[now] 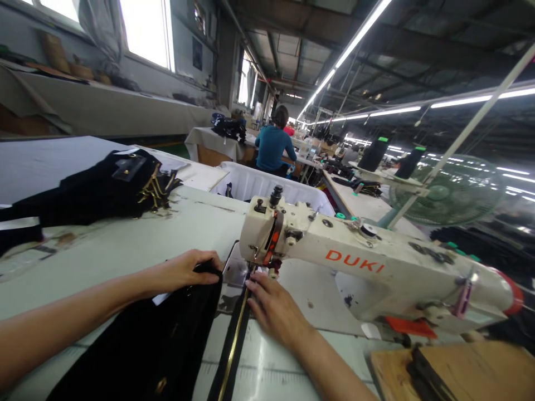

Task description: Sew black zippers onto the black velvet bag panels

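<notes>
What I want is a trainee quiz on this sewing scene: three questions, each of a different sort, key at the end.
1. The left hand holds: a) a cone of thread; b) black fabric; c) the pink tool.
2. True or false: the fingers of the right hand are at the gold-striped black strip.
3. Fill in: the orange lettering on the sewing machine reads ____.

Key: 1 b; 2 true; 3 DUKI.
</notes>
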A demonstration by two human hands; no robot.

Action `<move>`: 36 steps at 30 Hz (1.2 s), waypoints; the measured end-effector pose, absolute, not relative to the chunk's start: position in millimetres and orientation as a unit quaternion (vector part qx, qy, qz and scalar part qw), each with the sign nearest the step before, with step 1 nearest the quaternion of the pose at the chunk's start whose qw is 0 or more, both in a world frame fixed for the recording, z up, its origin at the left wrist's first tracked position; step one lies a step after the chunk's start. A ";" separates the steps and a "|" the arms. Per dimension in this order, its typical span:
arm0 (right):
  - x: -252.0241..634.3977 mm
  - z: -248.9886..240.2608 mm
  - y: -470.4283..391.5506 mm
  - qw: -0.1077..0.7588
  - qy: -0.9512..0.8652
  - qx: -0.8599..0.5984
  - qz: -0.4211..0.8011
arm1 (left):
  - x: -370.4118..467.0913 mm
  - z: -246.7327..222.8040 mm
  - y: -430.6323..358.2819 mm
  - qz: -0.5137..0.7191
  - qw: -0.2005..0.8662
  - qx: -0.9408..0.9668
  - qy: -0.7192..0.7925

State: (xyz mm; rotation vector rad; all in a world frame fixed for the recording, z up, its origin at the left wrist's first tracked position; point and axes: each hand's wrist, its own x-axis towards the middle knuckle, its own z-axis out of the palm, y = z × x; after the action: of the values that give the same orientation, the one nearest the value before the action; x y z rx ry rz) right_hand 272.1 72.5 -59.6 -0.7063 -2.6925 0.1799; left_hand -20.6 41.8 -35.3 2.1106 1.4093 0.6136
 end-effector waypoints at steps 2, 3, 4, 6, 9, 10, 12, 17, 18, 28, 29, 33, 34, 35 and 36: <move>271.9 -60.8 73.4 0.178 -0.951 -0.244 0.062 | -5.4 -36.7 46.8 0.248 0.256 0.773 0.525; 272.2 -61.3 73.2 0.181 -0.951 -0.243 0.059 | 2.8 -39.6 47.5 0.260 0.244 0.766 0.535; 272.7 -61.4 72.4 0.184 -0.951 -0.244 0.056 | 10.8 -43.8 46.1 0.275 0.222 0.758 0.548; 273.6 -61.2 70.4 0.191 -0.948 -0.251 0.044 | 24.5 -54.8 35.8 0.306 0.144 0.748 0.571; 273.5 -60.9 67.9 0.199 -0.946 -0.253 0.027 | 35.7 -71.5 8.6 0.313 0.016 0.773 0.552; 273.1 -61.5 67.5 0.204 -0.946 -0.250 0.023 | 37.0 -75.7 -0.5 0.300 -0.011 0.791 0.533; 272.2 -64.0 67.0 0.223 -0.944 -0.243 0.015 | 37.4 -80.9 -14.7 0.267 -0.040 0.825 0.497; 271.3 -72.4 64.7 0.275 -0.932 -0.234 -0.016 | 34.6 -78.6 -23.6 0.244 -0.077 0.849 0.462; 271.1 -73.8 64.4 0.277 -0.931 -0.235 -0.019 | 34.0 -76.9 -22.4 0.244 -0.081 0.851 0.459; 267.8 -80.1 72.1 0.236 -0.923 -0.304 -0.029 | 27.0 -69.7 2.2 0.219 -0.089 0.877 0.418; 267.6 -79.3 72.1 0.228 -0.923 -0.308 -0.029 | 26.7 -70.7 2.9 0.219 -0.079 0.878 0.418; 265.0 -80.1 72.7 0.222 -0.923 -0.314 -0.027 | 25.9 -74.3 4.8 0.213 -0.044 0.878 0.427; 264.0 -81.2 73.2 0.226 -0.921 -0.316 -0.030 | 25.8 -74.8 6.1 0.210 -0.035 0.878 0.430; 263.2 -82.4 73.8 0.228 -0.919 -0.319 -0.034 | 25.8 -75.0 7.6 0.209 -0.026 0.878 0.430; 262.5 -83.5 74.4 0.229 -0.918 -0.322 -0.039 | 25.8 -75.1 9.2 0.211 -0.019 0.877 0.431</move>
State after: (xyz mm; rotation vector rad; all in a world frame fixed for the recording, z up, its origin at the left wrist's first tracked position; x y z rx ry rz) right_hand 262.5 74.4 -83.5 -0.8859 -2.5264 -0.1067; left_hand 25.8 9.2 -75.1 2.7887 1.3721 0.6710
